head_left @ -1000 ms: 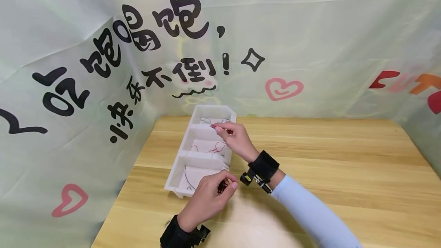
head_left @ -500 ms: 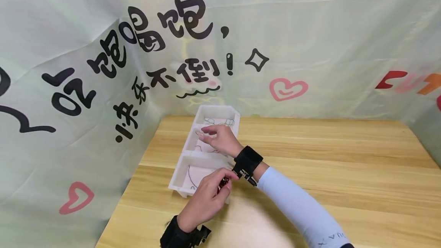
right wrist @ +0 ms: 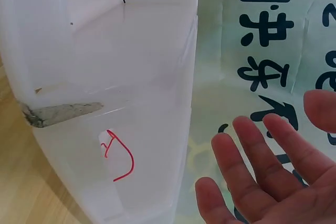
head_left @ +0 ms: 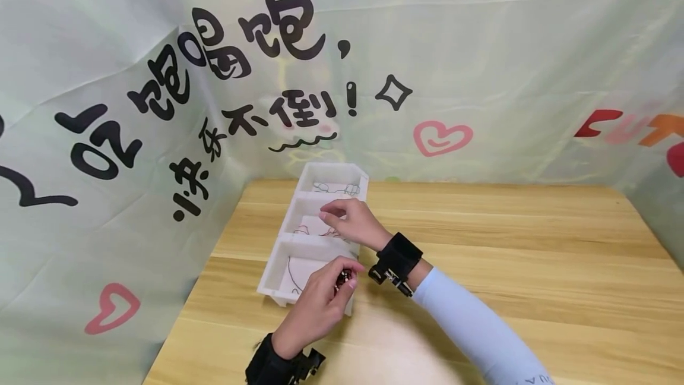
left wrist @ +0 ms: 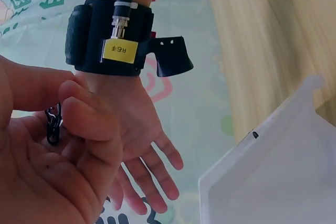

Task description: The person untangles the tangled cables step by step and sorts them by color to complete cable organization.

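Note:
My left hand [head_left: 320, 302] holds a small bundle of thin dark wires [left wrist: 53, 124] in its curled fingers, beside the near compartment of a white three-part bin [head_left: 269, 266]. My right hand [head_left: 355, 221] hovers over the middle compartment. In the right wrist view its fingers [right wrist: 244, 169] are spread and relaxed, and nothing is seen held in them. Red wire [right wrist: 132, 161] lies on the middle compartment's floor, partly hidden by the right hand in the head view. A single dark wire [head_left: 290, 272] curves in the near compartment. Thin greenish wires [head_left: 351, 189] lie in the far one.
The bin stands toward the left of a wooden table [head_left: 507, 266]. Pale fabric walls [head_left: 507, 76] with printed lettering and hearts rise behind the table and on its left. Grey tape [right wrist: 68, 114] sticks to the bin's edge.
My right hand first moved left over the middle compartment, with a dark red wire no longer seen at its fingertips, then slightly back right. More red wire lies there. The left hand keeps its bundle.

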`<state>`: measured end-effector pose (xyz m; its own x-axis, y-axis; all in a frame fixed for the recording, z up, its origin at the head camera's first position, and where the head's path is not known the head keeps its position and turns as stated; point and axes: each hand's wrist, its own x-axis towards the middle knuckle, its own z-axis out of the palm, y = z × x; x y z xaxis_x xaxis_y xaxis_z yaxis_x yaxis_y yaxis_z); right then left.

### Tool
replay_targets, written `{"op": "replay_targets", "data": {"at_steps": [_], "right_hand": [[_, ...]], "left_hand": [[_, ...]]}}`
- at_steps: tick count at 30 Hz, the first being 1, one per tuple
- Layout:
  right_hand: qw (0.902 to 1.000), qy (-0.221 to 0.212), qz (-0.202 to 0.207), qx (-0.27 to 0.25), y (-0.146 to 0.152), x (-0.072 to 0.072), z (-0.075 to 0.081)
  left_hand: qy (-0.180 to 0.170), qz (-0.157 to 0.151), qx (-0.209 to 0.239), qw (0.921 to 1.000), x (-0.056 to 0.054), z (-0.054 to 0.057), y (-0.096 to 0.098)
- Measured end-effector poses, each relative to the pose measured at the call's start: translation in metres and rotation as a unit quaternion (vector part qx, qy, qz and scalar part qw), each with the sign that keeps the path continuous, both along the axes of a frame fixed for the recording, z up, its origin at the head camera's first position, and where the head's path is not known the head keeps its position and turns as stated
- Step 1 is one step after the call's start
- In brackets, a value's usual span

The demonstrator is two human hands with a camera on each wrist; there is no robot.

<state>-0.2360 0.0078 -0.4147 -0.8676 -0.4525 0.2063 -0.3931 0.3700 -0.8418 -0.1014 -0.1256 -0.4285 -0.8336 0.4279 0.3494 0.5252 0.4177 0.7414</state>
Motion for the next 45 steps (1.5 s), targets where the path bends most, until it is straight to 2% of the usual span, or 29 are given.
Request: {"op": "replay_targets", "data": {"at_steps": [6,10,14,19,23,27,30,33,37,40,42,45], "right_hand": [[0.9996,0.001,0.012,-0.026,0.009,0.008,0.0],[0.9962,-0.019,0.052,-0.068,0.019,0.021,0.003],[0.9874,-0.054,0.106,-0.104,0.031,0.037,0.004],[0.9781,-0.081,0.158,-0.11,0.045,0.054,0.0],[0.974,-0.102,0.183,-0.087,0.052,0.065,0.001],[0.9792,-0.107,0.168,-0.037,0.054,0.072,0.005],[0.9849,-0.071,0.158,0.004,0.053,0.077,0.009],[0.9894,-0.027,0.141,0.024,0.053,0.079,0.009],[0.994,-0.011,0.109,0.002,0.056,0.079,0.007],[0.9934,-0.037,0.097,-0.048,0.059,0.076,0.005],[0.9916,-0.047,0.093,-0.076,0.06,0.073,0.003],[0.9924,-0.035,0.089,-0.078,0.057,0.069,0.0]], "left_hand": [[0.007,-0.006,0.016,0.9998,-0.002,0.0,0.0],[0.016,-0.004,0.033,0.9993,-0.003,0.0,-0.002],[-0.016,0.008,0.064,0.9978,-0.003,0.003,-0.004],[-0.067,0.021,0.102,0.9923,-0.002,0.007,-0.005],[-0.068,0.027,0.081,0.994,-0.003,0.009,-0.006],[-0.051,0.022,0.022,0.9982,-0.003,0.008,-0.005],[-0.033,0.026,-0.016,0.999,-0.003,0.007,-0.004],[-0.014,0.039,-0.031,0.9987,-0.002,0.006,-0.002],[-0.003,0.04,-0.006,0.9992,-0.002,0.004,-0.001],[0.006,0.045,0.047,0.9979,-0.001,0.003,-0.001],[0.023,0.063,0.09,0.9937,-0.001,0.004,-0.003],[0.059,0.099,0.146,0.9825,-0.002,0.008,-0.009]]}}
